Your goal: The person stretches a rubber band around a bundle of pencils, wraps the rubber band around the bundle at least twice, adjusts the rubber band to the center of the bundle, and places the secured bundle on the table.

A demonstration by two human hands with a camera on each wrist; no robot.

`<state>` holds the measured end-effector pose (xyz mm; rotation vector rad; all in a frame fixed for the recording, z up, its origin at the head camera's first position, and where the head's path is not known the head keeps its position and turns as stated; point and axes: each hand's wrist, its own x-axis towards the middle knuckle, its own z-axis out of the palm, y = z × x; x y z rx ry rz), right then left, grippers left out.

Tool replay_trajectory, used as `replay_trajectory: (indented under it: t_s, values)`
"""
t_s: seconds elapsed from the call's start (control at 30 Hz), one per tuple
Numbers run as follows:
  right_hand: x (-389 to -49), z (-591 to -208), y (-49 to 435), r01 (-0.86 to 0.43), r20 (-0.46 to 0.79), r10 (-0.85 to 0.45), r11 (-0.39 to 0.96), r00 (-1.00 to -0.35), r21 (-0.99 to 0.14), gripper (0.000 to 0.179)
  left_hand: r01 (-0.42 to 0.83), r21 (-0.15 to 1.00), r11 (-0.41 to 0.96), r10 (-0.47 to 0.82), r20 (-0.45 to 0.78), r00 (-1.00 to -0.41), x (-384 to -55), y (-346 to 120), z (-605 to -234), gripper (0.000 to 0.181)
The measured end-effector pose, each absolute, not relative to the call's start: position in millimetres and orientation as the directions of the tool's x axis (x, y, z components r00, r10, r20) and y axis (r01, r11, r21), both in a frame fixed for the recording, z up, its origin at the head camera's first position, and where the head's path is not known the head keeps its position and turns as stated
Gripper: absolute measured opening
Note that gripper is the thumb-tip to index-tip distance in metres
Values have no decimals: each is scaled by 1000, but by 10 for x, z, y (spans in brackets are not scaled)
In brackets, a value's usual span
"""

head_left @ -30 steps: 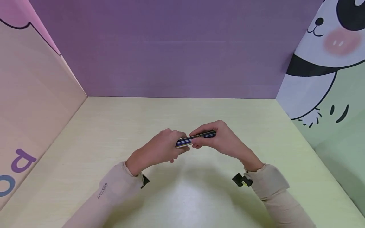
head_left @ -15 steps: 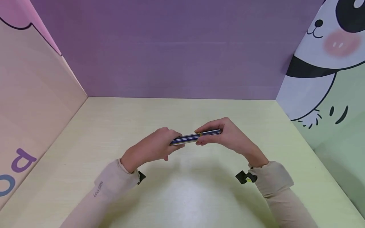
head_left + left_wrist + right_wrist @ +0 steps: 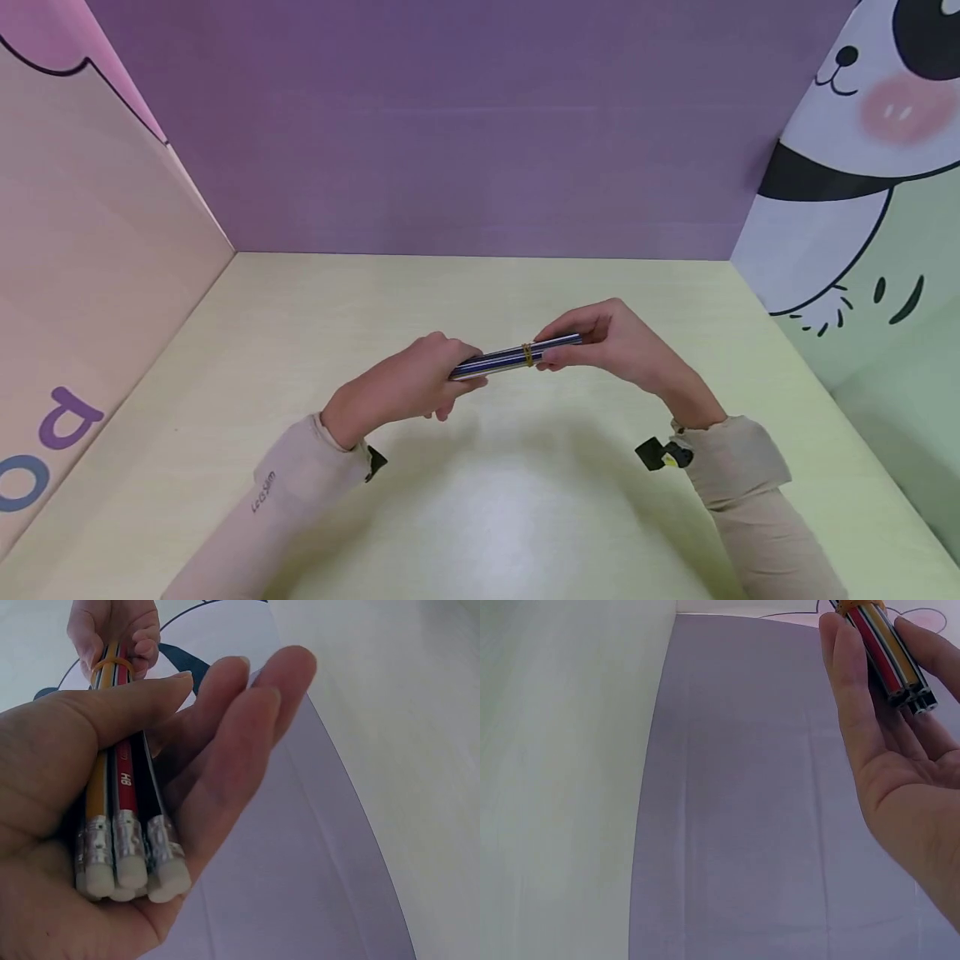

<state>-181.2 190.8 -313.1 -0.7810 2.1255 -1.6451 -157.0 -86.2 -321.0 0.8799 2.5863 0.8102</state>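
Observation:
A bundle of pencils (image 3: 498, 361) is held above the table between both hands. My left hand (image 3: 411, 379) grips its eraser end, the thumb lying across the pencils; white erasers in silver ferrules (image 3: 131, 870) show in the left wrist view. One red pencil (image 3: 124, 776) is marked HB, beside a yellow one. Around the bundle runs a yellow-brown rubber band (image 3: 527, 354), right at the fingertips of my right hand (image 3: 615, 346). That hand pinches the bundle near its other end, where flat, unsharpened pencil ends (image 3: 911, 697) show in the right wrist view.
Below the hands lies a pale wood-look table (image 3: 480, 517). A purple panel (image 3: 480, 133) stands along its back edge, a beige panel (image 3: 112, 250) at the left and a green panel with a panda drawing (image 3: 900, 250) at the right. Each wrist carries a small black device.
My right hand has slid rightward and slightly up along the pencils, and the rubber band has shifted with it toward the right end. The left hand went slightly left, keeping its grip.

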Motion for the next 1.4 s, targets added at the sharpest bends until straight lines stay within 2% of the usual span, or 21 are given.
replay_trajectory:
  t_s: [0.13,0.33,0.43,0.57,0.63,0.7,0.8,0.9,1.0,1.13,1.4]
  values:
    - [-1798,-3229,1824,-211,50,-629,183,-776,-960,24,498,576,648,651,-79,-755,-1548,-837,-3248,8]
    - [-1773,-3343,1679,-253,28,-703,218,-711,-942,23,526,576,626,688,-91,-720,-1513,-783,-3308,4]
    - [-1781,-3296,1715,-288,25,-685,272,-729,-918,25,510,586,630,672,-83,-736,-1515,-782,-3299,8]
    - [-1789,-3181,1819,-284,27,-672,276,-740,-918,25,476,643,600,668,-76,-740,-1548,-812,-3257,12]
    - [-1793,-3140,1861,-265,43,-662,238,-748,-934,23,429,727,536,675,-63,-735,-1599,-859,-3227,7]
    - [-1797,-3115,1885,-261,75,-634,206,-770,-943,23,360,827,432,671,-27,-741,-1652,-911,-3196,17]
    - [-1793,-3106,1894,-258,128,-579,148,-805,-955,25,248,950,191,612,83,-787,-1712,-961,-3164,31]
    - [-1776,-3112,1868,-257,165,-553,92,-817,-962,26,233,972,-30,499,217,-839,-1712,-930,-3146,32]
    - [-1757,-3134,1819,-239,154,-544,90,-825,-967,27,251,951,-183,405,306,-862,-1683,-890,-3129,39]
    - [-1744,-3159,1787,-238,122,-513,167,-850,-957,27,269,919,-287,376,367,-851,-1632,-867,-3096,42]
    - [-1700,-3120,1807,-241,105,-520,201,-848,-949,27,212,913,-350,461,365,-809,-1586,-853,-3087,43]
